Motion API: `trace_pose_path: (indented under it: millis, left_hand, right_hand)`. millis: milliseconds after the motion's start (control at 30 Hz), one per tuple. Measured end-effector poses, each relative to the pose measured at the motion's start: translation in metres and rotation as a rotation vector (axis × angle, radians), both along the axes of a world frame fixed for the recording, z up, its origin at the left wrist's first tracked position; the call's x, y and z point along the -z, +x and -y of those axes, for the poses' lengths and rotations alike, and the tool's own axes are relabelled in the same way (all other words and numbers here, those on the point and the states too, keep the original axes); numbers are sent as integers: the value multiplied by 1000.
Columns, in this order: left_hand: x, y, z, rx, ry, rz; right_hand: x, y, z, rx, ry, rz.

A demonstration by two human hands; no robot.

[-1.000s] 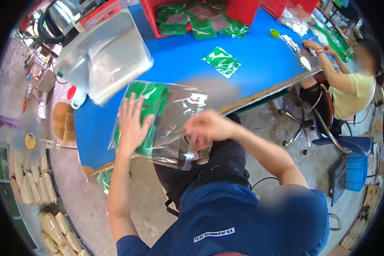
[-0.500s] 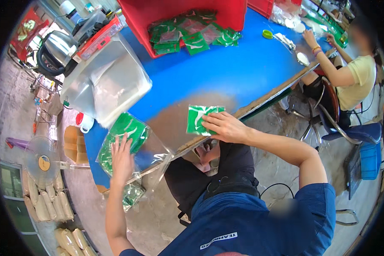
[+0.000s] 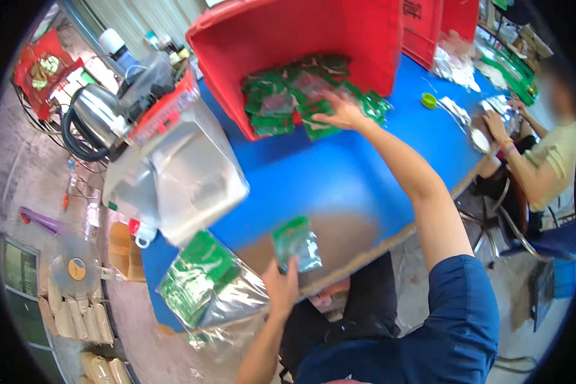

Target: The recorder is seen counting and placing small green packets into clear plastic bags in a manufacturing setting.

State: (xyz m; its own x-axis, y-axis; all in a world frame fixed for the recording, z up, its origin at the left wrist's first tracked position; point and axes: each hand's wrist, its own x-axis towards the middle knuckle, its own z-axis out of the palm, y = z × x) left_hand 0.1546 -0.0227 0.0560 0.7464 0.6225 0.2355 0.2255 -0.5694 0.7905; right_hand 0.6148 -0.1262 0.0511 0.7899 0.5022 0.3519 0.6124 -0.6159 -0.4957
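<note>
My left hand [image 3: 280, 285] is at the table's near edge, thumb and fingers closed on the lower edge of a flat green packet [image 3: 294, 240] in clear plastic, slightly blurred. To its left lie more green packets [image 3: 201, 265] on a clear plastic bag [image 3: 240, 294] that hangs over the edge. My right hand [image 3: 342, 112] is stretched to the mouth of a red bin [image 3: 301, 32], its fingers apart over the pile of green packets [image 3: 269, 105]. Whether its fingertips touch a packet I cannot tell.
A stack of clear plastic sheets [image 3: 201, 185] lies on the left of the blue table [image 3: 301, 179], near a steel kettle [image 3: 96, 118] and a white-and-red mug [image 3: 144, 235]. A green tape roll [image 3: 428, 100] lies at the right. Another person [image 3: 544, 166] sits there, handling white pieces.
My right hand has left the single green packet and reached forward to the bin. My left hand has moved right, from the packets at the left onto that single packet, which has shifted left.
</note>
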Motion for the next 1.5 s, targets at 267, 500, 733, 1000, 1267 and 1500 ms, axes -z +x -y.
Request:
trace_pose_path:
  millis: [267,500,733,1000,1267,1500]
  left_hand:
    - [4,5,-16,-71,-388,-58]
    - [5,2,-24,-27,-479,43]
    - [9,-15,-19,30,-416,116]
    - [-2,-129,36,-24,-971,325]
    - [20,-138,50,137,-1430,243]
    - [44,-114,51,18,-1533,341]
  right_hand:
    - [14,9,-36,224,-365,87]
    - [25,-90,2,60,-400,98]
    - [30,-219,29,-142,-370,102]
    - [-24,-357,61,-515,-128,91]
    - [-25,-446,66,-23,651,-877]
    - [-23,-401,65,-258,154,-446]
